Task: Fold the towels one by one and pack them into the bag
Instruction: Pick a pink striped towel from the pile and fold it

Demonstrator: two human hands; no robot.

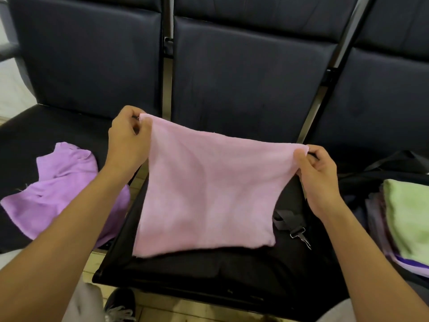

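Both hands pinch soft pink towel [206,194] corners.

Two hands [126,138]; one pink towel [209,194]; one purple towel [62,182]; three seats [243,73]

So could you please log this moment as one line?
left hand pinches pink towel corner | right hand pinches other corner | purple towel unfolded

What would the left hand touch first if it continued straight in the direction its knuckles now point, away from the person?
Probably the dark seat backrest. The left hand pinches a top corner of the pink towel and points forward and up; nothing shows between it and the backrest, though depth is hard to judge from one view.
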